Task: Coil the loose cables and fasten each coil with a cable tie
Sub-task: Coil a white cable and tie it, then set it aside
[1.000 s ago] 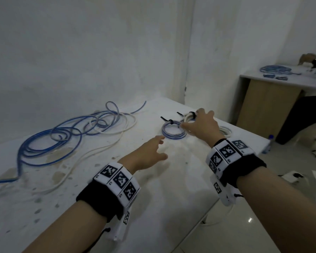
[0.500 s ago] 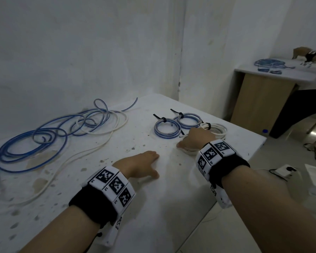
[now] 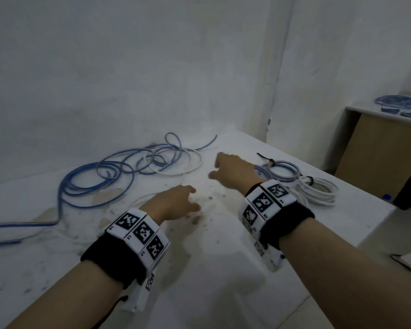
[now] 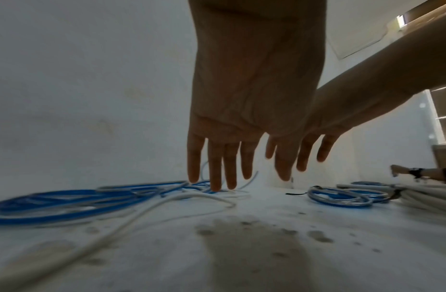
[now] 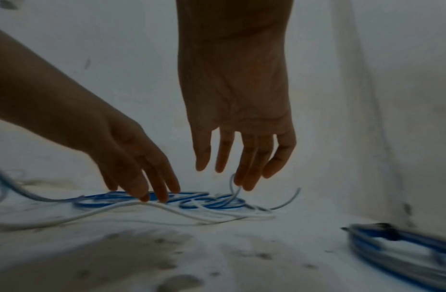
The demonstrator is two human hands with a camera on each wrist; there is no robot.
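Note:
A loose blue cable [image 3: 86,186] [image 4: 54,205] [image 5: 192,199] and a loose white cable [image 3: 190,165] [image 4: 167,199] [image 5: 167,209] lie tangled on the white table [image 3: 223,269] at the back left. My left hand [image 3: 173,203] [image 4: 222,170] hovers above the table with straight fingers, holding nothing. My right hand [image 3: 233,169] [image 5: 242,164] hangs ahead of it, fingers relaxed and empty, short of the tangle. At the right lie blue coils [image 3: 282,172] [image 4: 341,195] [image 5: 401,254] bound with black ties [image 3: 267,159], and a tied white coil [image 3: 318,191] [image 4: 426,197].
The table's right edge [image 3: 365,229] drops to the floor. A wall stands close behind the cables. A second table [image 3: 377,115] at the far right carries more blue cable. Another person's hand [image 4: 401,171] shows far right in the left wrist view.
My right hand has left the tied coils and swung left toward the loose tangle. My left hand has lifted and moved forward. The view has turned left.

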